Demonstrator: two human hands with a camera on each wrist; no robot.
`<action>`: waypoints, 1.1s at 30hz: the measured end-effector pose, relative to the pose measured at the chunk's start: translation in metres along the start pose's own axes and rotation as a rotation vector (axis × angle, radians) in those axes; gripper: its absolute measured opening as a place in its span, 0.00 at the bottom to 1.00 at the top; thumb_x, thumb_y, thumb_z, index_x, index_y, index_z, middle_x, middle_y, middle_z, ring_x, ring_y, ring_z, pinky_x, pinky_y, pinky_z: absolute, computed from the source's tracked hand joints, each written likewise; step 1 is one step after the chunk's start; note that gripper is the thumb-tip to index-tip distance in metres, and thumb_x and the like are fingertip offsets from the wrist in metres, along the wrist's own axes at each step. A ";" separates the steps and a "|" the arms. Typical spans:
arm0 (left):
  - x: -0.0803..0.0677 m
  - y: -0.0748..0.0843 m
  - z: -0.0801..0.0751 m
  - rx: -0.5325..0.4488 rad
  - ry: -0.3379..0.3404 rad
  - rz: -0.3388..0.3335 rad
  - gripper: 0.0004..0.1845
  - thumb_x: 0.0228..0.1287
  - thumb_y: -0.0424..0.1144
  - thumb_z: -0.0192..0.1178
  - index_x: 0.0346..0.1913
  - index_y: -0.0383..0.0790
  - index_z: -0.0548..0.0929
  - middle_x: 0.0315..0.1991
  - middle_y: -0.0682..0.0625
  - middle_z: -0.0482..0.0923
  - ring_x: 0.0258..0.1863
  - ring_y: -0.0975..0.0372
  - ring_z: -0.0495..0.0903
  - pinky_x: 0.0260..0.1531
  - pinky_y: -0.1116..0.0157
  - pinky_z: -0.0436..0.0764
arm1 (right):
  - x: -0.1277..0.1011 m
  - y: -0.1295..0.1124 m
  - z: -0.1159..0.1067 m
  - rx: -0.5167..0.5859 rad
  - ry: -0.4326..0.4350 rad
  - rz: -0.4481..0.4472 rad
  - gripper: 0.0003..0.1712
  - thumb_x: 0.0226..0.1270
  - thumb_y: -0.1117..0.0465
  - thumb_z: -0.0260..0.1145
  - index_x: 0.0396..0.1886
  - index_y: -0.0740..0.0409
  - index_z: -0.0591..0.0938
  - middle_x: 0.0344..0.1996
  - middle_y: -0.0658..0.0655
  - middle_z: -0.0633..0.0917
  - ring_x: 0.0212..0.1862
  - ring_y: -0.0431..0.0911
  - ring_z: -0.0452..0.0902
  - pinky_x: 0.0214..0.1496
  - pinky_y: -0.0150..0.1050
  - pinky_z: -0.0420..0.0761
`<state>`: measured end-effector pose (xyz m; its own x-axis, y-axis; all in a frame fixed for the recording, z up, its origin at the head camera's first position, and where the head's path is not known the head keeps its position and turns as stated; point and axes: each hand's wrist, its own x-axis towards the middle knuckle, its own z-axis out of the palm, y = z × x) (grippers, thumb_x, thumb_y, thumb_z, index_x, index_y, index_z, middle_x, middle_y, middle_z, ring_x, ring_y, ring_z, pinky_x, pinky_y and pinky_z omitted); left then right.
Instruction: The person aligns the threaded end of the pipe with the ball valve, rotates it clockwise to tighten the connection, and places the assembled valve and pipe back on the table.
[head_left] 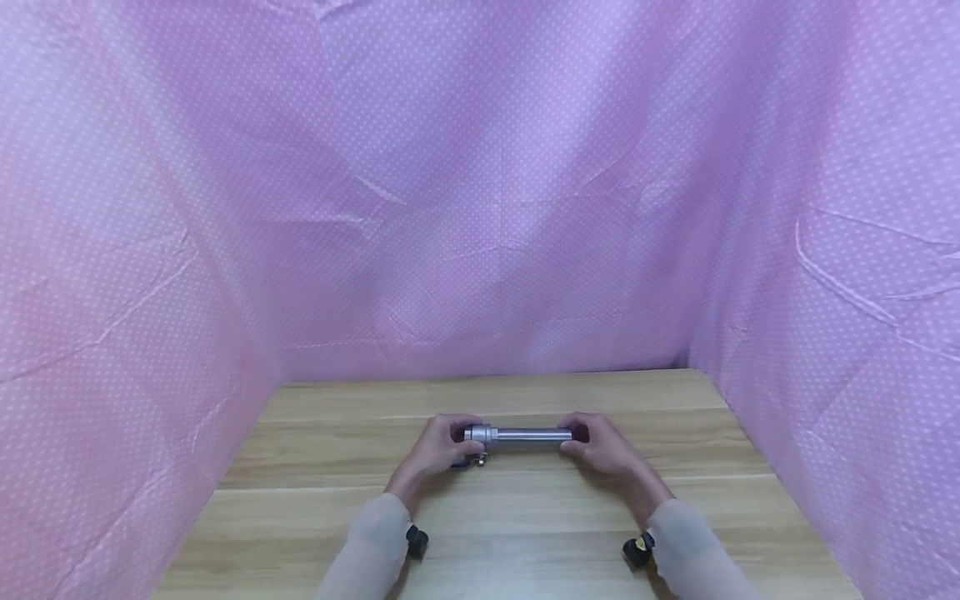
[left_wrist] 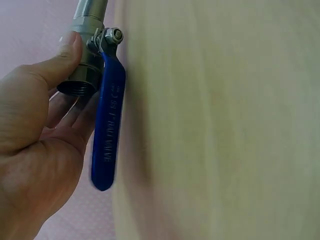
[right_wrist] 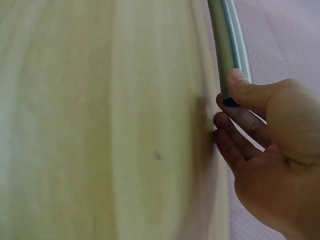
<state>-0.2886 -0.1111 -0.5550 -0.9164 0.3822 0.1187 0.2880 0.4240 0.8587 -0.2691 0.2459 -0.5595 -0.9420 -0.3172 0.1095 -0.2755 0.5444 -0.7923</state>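
A metal ball valve (left_wrist: 86,70) with a threaded open end is joined to a straight steel pipe (head_left: 532,434). My left hand (head_left: 438,446) grips the valve body, thumb on the near side and fingers behind it. The valve's blue lever handle (left_wrist: 108,125), marked "BALL VALVE", points back along the palm, on the table side. At the pipe's other end my right hand (head_left: 600,444) pinches it between thumb and fingers, its open end (right_wrist: 230,102) showing by the fingertips. Held level from side to side, the assembly overlaps the table in the head view.
Below lies a light wood-grain table (head_left: 517,533). Pink dotted cloth (head_left: 480,208) hangs behind it and along both sides. Black wrist devices (head_left: 417,542) are strapped at both sleeves.
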 end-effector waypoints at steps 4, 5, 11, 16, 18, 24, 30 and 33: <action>0.005 -0.004 0.002 0.045 -0.003 -0.005 0.22 0.67 0.36 0.81 0.62 0.38 0.92 0.60 0.40 0.93 0.54 0.56 0.90 0.62 0.58 0.91 | 0.004 0.006 0.003 -0.082 0.029 -0.020 0.15 0.75 0.65 0.77 0.58 0.57 0.90 0.50 0.56 0.93 0.54 0.47 0.86 0.64 0.40 0.87; 0.006 -0.004 0.002 0.052 -0.005 -0.005 0.21 0.68 0.36 0.81 0.62 0.38 0.92 0.60 0.40 0.93 0.55 0.56 0.89 0.63 0.56 0.91 | 0.006 0.007 0.003 -0.086 0.035 -0.018 0.15 0.75 0.65 0.77 0.58 0.58 0.90 0.51 0.56 0.93 0.56 0.48 0.87 0.66 0.44 0.87; 0.010 -0.004 0.001 0.076 -0.014 0.010 0.20 0.69 0.37 0.80 0.62 0.39 0.92 0.60 0.41 0.93 0.55 0.56 0.89 0.64 0.53 0.90 | 0.008 0.010 0.001 -0.070 0.041 0.000 0.15 0.74 0.65 0.78 0.58 0.59 0.90 0.50 0.56 0.93 0.56 0.48 0.86 0.66 0.44 0.87; 0.012 -0.004 0.002 0.084 -0.025 0.012 0.20 0.71 0.37 0.79 0.63 0.38 0.92 0.58 0.41 0.94 0.51 0.60 0.88 0.57 0.63 0.89 | 0.008 0.010 0.002 -0.062 0.039 0.018 0.15 0.74 0.65 0.78 0.58 0.59 0.90 0.51 0.57 0.93 0.56 0.47 0.85 0.65 0.40 0.86; 0.012 -0.005 0.002 0.089 -0.031 0.014 0.20 0.71 0.37 0.78 0.63 0.38 0.92 0.57 0.42 0.94 0.50 0.61 0.87 0.56 0.66 0.88 | 0.008 0.010 0.003 -0.063 0.043 0.023 0.15 0.75 0.65 0.78 0.58 0.58 0.90 0.52 0.57 0.93 0.56 0.47 0.85 0.66 0.41 0.86; 0.011 -0.004 0.001 0.122 -0.046 0.022 0.19 0.73 0.38 0.77 0.63 0.39 0.91 0.56 0.43 0.94 0.49 0.61 0.87 0.57 0.63 0.89 | 0.008 0.010 0.004 -0.064 0.050 0.027 0.15 0.75 0.65 0.78 0.58 0.58 0.90 0.52 0.57 0.93 0.55 0.46 0.86 0.64 0.38 0.86; 0.008 -0.004 0.000 0.148 -0.073 0.031 0.19 0.75 0.39 0.75 0.64 0.39 0.90 0.54 0.44 0.93 0.48 0.62 0.86 0.56 0.63 0.88 | 0.007 0.008 0.004 -0.058 0.040 0.033 0.16 0.76 0.64 0.78 0.59 0.60 0.90 0.52 0.58 0.93 0.56 0.49 0.87 0.66 0.46 0.89; 0.007 -0.004 -0.001 0.172 -0.085 0.046 0.19 0.77 0.41 0.75 0.65 0.41 0.90 0.53 0.47 0.93 0.48 0.63 0.85 0.56 0.65 0.86 | 0.006 0.007 0.002 -0.063 0.033 0.036 0.18 0.77 0.62 0.77 0.62 0.61 0.89 0.55 0.59 0.93 0.60 0.53 0.87 0.71 0.56 0.88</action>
<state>-0.2961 -0.1111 -0.5568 -0.8764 0.4694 0.1073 0.3792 0.5356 0.7545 -0.2757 0.2459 -0.5658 -0.9571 -0.2713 0.1020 -0.2517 0.6034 -0.7567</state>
